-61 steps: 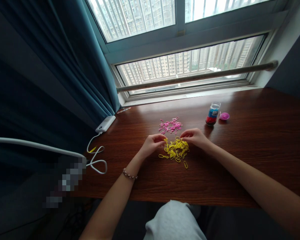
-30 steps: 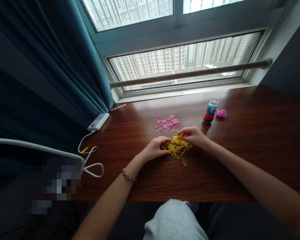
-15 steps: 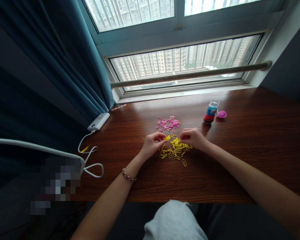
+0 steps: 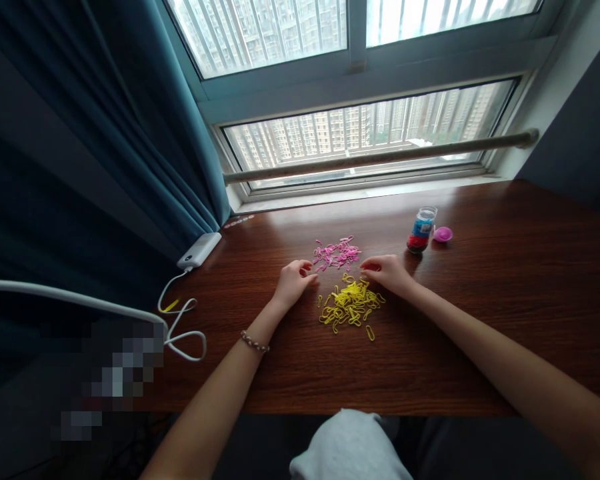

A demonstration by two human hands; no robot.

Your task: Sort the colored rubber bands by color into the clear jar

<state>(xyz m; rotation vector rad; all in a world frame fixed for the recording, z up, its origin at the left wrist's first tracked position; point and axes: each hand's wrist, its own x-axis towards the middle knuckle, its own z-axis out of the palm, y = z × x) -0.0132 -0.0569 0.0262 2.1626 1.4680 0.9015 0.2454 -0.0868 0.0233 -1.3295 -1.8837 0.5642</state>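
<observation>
A pile of yellow bulb-shaped safety pins (image 4: 351,303) lies on the brown wooden table (image 4: 290,367). Just behind it is a smaller spread of pink safety pins (image 4: 336,255). My left hand (image 4: 293,283) hovers at the left of both piles, its thumb and fingers apart with nothing between them. On the other side, my right hand (image 4: 389,273) is held by the right edge of the pink pins, above the yellow ones. Its fingers are bent with a gap to the thumb, and I see nothing in them.
A glass jar (image 4: 422,230) with blue, red and dark contents stands uncapped at the back right, beside a pink lid (image 4: 443,234). At the left are a white power bank (image 4: 200,250), its white cable (image 4: 204,347) and a yellow strip (image 4: 171,305). A window with a rail (image 4: 380,159) borders the back.
My left hand has let go of a cluster of yellow pins and moved left, away from the pile. The yellow pins now lie together in one heap. My right hand has lifted slightly off them.
</observation>
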